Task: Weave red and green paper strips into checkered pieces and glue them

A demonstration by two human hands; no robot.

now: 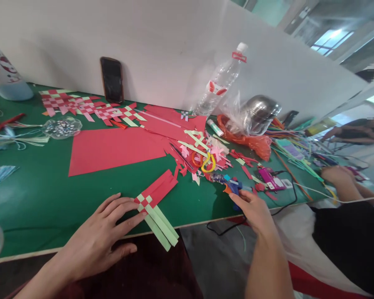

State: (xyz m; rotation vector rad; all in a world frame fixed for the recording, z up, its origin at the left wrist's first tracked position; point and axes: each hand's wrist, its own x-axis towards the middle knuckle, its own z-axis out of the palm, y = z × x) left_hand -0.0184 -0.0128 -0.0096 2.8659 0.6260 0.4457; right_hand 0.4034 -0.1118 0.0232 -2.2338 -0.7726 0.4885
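Observation:
My left hand [104, 232] lies flat with fingers spread on the green table [34, 199], its fingertips pressing the near end of a woven strip piece [156, 203] made of red and pale green paper strips. The green ends of that piece hang over the table's front edge. My right hand [251, 207] reaches to the right and its fingers close around a small blue tool [233, 185], possibly a glue gun, lying among paper scraps.
A large red paper sheet [112, 149] lies mid-table, woven red-and-green mats [81, 104] behind it. A phone [111, 79] leans on the white wall, beside a plastic bottle [221, 83]. Scissors [205, 160], scraps and a pink tool [269, 178] clutter the right. Another person's arm [345, 182] rests at the right.

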